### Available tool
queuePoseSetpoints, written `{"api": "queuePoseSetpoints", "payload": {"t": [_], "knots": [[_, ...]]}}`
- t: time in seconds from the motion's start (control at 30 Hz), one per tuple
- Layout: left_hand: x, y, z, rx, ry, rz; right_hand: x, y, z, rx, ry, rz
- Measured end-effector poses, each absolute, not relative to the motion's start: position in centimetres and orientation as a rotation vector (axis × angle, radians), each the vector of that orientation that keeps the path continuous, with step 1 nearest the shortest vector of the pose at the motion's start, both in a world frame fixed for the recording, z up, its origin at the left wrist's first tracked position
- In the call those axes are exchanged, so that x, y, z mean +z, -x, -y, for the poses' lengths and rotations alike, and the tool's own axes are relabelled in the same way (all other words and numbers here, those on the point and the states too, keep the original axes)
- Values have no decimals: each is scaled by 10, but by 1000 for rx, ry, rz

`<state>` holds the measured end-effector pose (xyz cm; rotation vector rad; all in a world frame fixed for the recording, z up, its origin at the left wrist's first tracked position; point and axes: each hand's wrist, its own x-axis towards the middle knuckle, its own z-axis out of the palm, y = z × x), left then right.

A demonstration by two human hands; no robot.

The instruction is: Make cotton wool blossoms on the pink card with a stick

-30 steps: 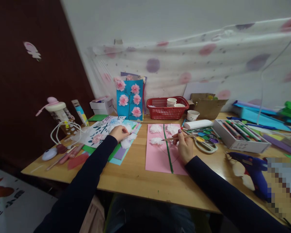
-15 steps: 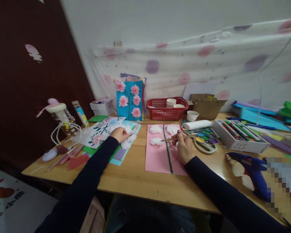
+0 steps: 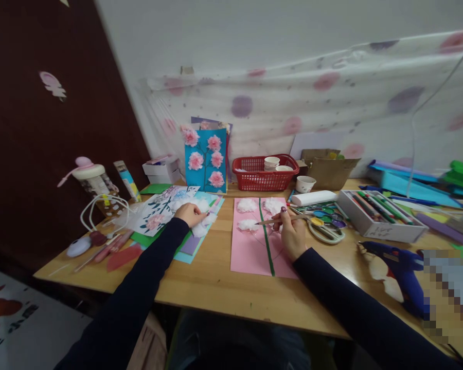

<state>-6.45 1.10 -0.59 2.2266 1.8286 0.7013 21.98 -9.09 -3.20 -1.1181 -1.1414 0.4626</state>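
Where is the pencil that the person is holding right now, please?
In the head view, just right of centre, the pencil is in the right-hand grip over the pink paper, its tip pointing left toward the lower-left white tuft.

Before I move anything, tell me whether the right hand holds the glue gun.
No, the right hand holds a pencil over the pink sheet, while the glue gun lies on the table.

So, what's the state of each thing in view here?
Right grip: closed around pencil-like tool
Pencil-like tool: held, dark tip at a white tuft
Left grip: at white fluff, hold unclear
Pink paper: lying flat
Blue flower picture: standing upright
Red basket: holding white cups
White box: open, filled with pens
Glue gun: lying down
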Motion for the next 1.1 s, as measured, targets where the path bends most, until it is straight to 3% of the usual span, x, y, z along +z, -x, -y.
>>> {"api": "queuePoseSetpoints", "payload": {"t": [0.13, 0.33, 0.57, 0.83, 1.1], "knots": [[-6, 66, -14, 693, -2223, -1756, -30, -218, 93, 450, 1121, 1146], [-1, 65, -16, 1019, -2057, -1521, -30, -218, 93, 452, 1113, 1146], [-6, 61, -7, 617, -2181, -1792, -31, -219, 91, 461, 1096, 1148], [4, 52, -3, 1078, -1744, -1248, -34, -221, 90, 451, 1104, 1158], [7, -5, 28, 917, -1368, -791, -37, -217, 92, 596, 1011, 1199]]}}
